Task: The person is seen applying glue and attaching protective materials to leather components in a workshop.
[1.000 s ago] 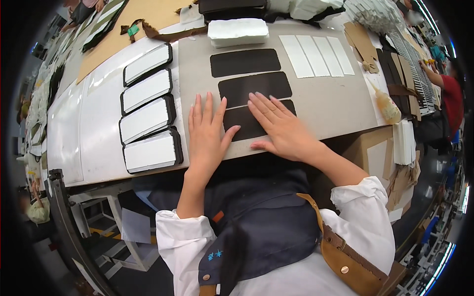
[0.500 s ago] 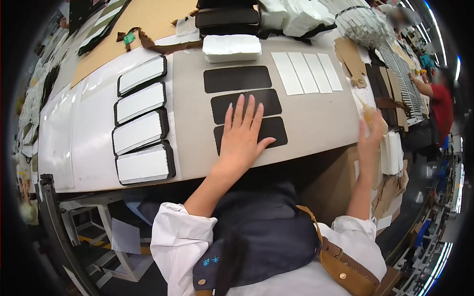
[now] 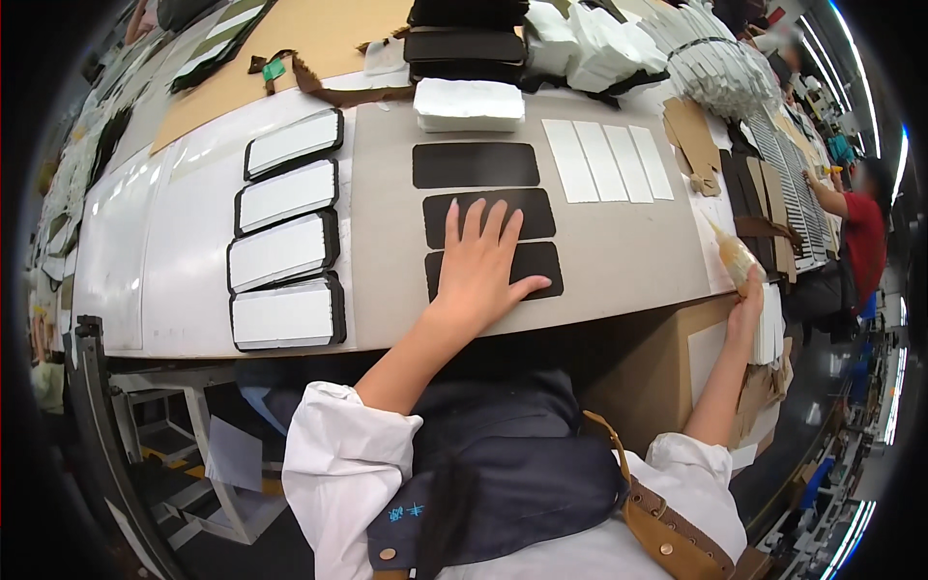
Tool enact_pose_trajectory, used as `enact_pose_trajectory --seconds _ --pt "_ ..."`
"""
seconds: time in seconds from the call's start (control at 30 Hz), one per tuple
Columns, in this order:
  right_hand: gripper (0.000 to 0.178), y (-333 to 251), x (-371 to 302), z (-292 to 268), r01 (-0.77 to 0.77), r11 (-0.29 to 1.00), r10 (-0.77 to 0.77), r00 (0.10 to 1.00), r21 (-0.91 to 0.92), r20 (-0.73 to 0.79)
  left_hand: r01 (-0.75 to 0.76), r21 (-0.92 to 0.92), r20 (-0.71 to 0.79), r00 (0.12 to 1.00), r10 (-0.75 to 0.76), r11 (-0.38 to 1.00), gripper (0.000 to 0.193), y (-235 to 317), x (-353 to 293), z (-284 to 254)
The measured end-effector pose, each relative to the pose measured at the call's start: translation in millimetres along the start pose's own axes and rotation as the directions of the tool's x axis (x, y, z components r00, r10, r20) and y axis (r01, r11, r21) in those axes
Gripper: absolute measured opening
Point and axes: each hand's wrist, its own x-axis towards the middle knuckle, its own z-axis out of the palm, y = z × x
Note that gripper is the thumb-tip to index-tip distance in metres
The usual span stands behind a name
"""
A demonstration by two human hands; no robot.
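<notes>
Right grip holds a bottle; left grip, spread, rests on black panels, still bare; white strips lie rightward.

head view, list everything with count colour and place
table: 1, white, front
mat: 1, grey, on table
panels: 3, black, column on mat
strips: 4, white, right of panels
small stacks: 4, white on black, left of mat
white stack: 1, white, beyond panels
dark stacks: several, black, far edge
white piles: several, white, beyond strips
tied bundle: 1, pale grey, top right
brown strip: 1, brown, left of white stack
cardboard: several, brown, right of strips
bottle: 1, yellowish, right
box: 1, brown, below table's right
co-worker: 1 clear, red top, right rim
rim clutter: uncounted, mixed, blurred
left hand: 1, spread over two nearest panels
right hand: 1, round bottle, right
</notes>
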Motion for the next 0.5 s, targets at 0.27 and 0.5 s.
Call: enact_pose_trajectory --seconds 0.27,0.5 --pt "0.06 -82.6 -77.0 88.4 0.187 0.803 -0.323 0.934 0.566 0.15 0.001 -0.009 -0.154 0.988 -0.002 1.0 0.1 -12.6 2.0 20.7" --pt "0.061 -105.7 -154.8 189.0 0.424 0.783 -0.57 0.782 0.455 0.251 -0.028 -0.341 -0.265 0.962 -0.068 0.94 0.083 -37.3 -5.3 20.0"
